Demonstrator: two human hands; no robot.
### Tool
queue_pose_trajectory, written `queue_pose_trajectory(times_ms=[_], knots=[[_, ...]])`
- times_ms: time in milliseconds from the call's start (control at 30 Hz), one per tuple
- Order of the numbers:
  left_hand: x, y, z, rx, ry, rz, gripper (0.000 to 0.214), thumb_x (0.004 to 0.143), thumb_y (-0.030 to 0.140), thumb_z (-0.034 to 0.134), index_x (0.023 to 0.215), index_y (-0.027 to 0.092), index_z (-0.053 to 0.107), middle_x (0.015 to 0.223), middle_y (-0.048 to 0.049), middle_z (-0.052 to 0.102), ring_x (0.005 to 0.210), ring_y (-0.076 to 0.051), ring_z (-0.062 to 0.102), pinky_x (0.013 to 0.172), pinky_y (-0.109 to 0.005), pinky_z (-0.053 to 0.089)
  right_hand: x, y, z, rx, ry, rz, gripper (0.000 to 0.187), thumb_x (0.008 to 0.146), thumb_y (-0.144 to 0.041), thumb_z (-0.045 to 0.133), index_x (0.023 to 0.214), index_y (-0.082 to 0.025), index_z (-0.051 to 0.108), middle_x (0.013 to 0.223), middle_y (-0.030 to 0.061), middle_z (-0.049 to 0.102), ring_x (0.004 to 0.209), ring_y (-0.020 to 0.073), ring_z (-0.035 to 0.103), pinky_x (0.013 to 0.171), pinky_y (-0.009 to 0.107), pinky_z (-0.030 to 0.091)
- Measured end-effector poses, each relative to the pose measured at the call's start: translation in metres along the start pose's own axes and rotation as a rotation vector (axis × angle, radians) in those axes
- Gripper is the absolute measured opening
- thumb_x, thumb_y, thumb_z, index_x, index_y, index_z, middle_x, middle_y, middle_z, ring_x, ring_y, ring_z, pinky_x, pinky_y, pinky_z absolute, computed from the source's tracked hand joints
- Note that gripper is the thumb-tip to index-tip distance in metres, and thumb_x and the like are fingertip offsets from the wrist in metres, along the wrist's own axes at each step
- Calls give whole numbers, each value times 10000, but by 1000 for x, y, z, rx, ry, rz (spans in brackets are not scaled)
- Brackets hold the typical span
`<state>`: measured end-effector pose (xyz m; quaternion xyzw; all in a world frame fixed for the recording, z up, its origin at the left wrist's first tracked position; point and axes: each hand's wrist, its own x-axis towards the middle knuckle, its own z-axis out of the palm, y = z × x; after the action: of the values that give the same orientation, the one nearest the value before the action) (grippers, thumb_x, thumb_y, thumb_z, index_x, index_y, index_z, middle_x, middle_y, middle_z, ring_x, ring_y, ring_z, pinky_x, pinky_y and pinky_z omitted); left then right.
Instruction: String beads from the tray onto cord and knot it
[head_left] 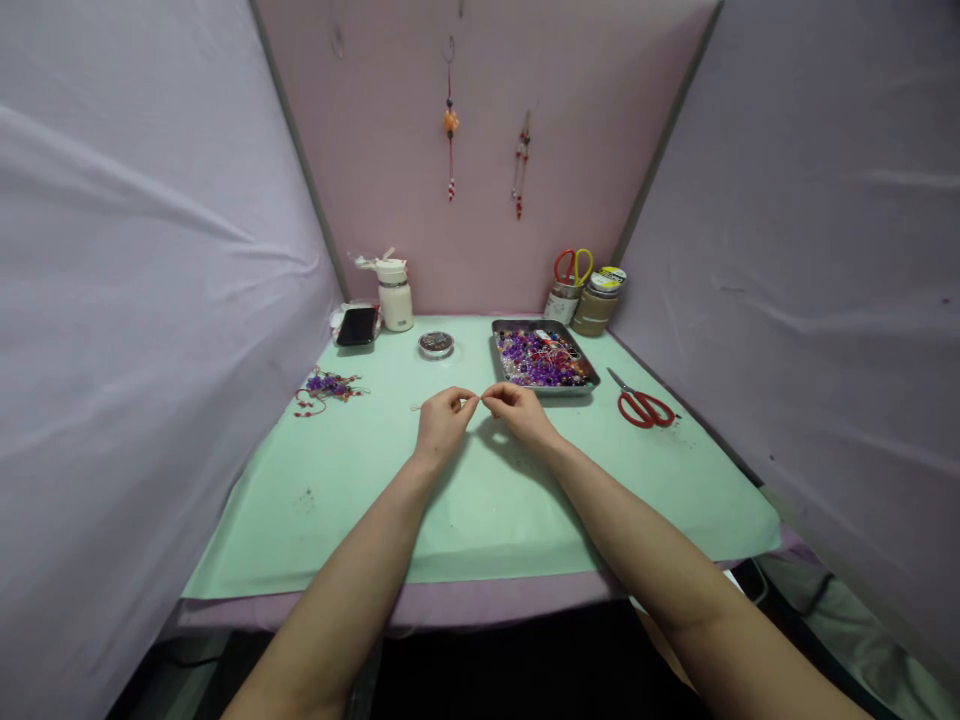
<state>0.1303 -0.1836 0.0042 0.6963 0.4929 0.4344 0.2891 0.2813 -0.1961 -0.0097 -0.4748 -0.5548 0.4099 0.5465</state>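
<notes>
Fingertips pinched, my left hand (pixel 444 425) and my right hand (pixel 521 412) meet above the middle of the green table cover (pixel 487 530). Whatever sits between their tips is too small to make out. A short bit of thin pale cord (pixel 415 407) shows just left of my left hand; whether it runs into the fingers I cannot tell. Behind my right hand stands a dark metal tray (pixel 592 378) of purple, red and clear beads (pixel 536 357), with a white tag and red cord among them.
Red-handled scissors (pixel 641 405) lie at right. Beaded cords (pixel 330 388) lie at left, a round spool or tin (pixel 436 345) farther back. Along the rear are a phone (pixel 358 326), white bottle (pixel 396 298), jar with scissors (pixel 562 302) and brown jar (pixel 597 308). Beaded pendants (pixel 450 122) hang behind.
</notes>
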Motion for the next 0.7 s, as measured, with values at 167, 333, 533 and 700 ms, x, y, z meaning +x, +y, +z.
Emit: queue_pose_trajectory(times_ms=[167, 333, 533, 700], knots=[[0, -1, 2, 30, 11, 36, 175, 767, 311, 606, 771, 168, 706, 502, 60, 435, 512, -94, 380, 552, -234, 320, 0, 1, 1, -52, 4, -14, 162, 711, -343, 615, 721, -182, 605, 611, -43, 498, 590, 104, 426, 597, 254, 347], [1, -5, 2, 73, 14, 140, 141, 790, 266, 609, 810, 175, 715, 611, 21, 585, 576, -105, 465, 601, -236, 368, 1, 1, 0, -46, -26, 9, 170, 720, -346, 606, 733, -177, 598, 624, -42, 496, 587, 102, 421, 586, 252, 340], [1, -8, 2, 187, 1, 317, 108, 816, 218, 603, 791, 184, 703, 745, -23, 683, 661, -127, 544, 670, -251, 415, 2, 5, -1, -30, -36, 26, 166, 721, -344, 601, 737, -179, 590, 618, -47, 483, 579, 100, 414, 584, 252, 332], [2, -10, 1, 234, -9, 340, 118, 827, 204, 583, 793, 183, 694, 775, -29, 694, 682, -135, 564, 680, -258, 421, 2, 4, 0, -31, -52, 52, 183, 722, -363, 601, 741, -181, 584, 618, -47, 480, 577, 101, 413, 577, 252, 326]])
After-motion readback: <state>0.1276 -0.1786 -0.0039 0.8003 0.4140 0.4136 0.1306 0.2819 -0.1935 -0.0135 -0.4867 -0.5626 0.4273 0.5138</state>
